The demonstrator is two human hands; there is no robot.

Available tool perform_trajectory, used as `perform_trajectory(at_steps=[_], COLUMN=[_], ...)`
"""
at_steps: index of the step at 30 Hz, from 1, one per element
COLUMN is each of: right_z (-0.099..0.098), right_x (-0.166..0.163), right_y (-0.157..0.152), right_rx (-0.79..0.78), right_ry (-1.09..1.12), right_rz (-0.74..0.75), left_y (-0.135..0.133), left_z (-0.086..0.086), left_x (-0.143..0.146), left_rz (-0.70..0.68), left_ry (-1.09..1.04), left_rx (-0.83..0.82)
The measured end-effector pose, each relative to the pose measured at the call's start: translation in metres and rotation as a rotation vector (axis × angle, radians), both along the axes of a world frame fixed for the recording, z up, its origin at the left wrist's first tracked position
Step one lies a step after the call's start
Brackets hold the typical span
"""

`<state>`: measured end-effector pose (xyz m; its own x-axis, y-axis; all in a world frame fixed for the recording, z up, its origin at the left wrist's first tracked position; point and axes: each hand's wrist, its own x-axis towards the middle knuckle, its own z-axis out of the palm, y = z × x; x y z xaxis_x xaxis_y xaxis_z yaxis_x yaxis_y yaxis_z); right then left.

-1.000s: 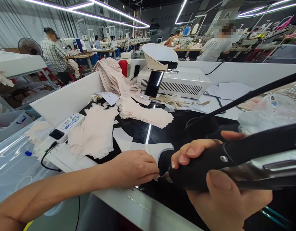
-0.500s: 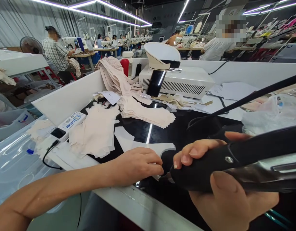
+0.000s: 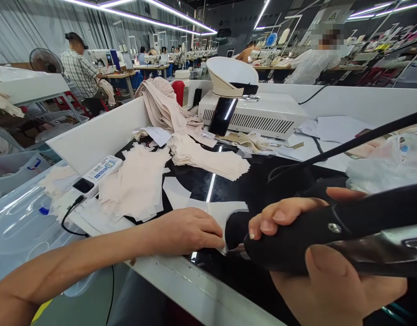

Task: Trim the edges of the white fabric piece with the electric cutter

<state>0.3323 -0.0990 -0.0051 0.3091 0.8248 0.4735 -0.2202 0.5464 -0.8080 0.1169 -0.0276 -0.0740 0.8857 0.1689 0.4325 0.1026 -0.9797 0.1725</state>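
My left hand [image 3: 196, 231] lies low over the near part of the black glossy tabletop [image 3: 195, 181], fingers bent together on the edge of a thin white cut piece [image 3: 229, 208] with a curved side. My palm hides part of that piece. In my right hand [image 3: 330, 276] is a black hand-held tool [image 3: 296, 244] with a screw and a silvery panel. Its narrow tip points left, close to my left fingertips; the exact kind of tool is unclear. Another white piece [image 3: 176, 192] lies just beyond my left hand.
Stacks of pale pink cut fabric [image 3: 208, 158] and a spread pile [image 3: 134, 181] lie on the table. A white box device [image 3: 82, 185] with a cable sits left. Behind stand a phone [image 3: 222, 117] and a vented white machine [image 3: 256, 117]. A black cord [image 3: 347, 142] crosses right. Co-workers sit beyond.
My right hand and the black tool have shifted slightly right, away from my left fingers. My left fingers have moved slightly left and flattened on the white piece; more of the tool's tip shows.
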Motion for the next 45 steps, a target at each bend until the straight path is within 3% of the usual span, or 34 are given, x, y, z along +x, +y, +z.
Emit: perform_trajectory(at_steps=[13,24,45], right_z=[0.001,-0.002,-0.003], right_x=[0.007,-0.008,-0.008], right_y=[0.002,0.016,0.01], right_rx=[-0.009,0.069,0.094], right_ry=[-0.027,0.029,0.0], right_rz=[0.049,-0.148,-0.08], left_y=[0.001,0.001,-0.001], left_z=[-0.003,-0.007,-0.002], left_x=[-0.003,-0.004,-0.004], left_rz=[-0.026,-0.035,-0.035], left_ry=[-0.061,-0.12,-0.087], left_rx=[0.021,0.022,0.02])
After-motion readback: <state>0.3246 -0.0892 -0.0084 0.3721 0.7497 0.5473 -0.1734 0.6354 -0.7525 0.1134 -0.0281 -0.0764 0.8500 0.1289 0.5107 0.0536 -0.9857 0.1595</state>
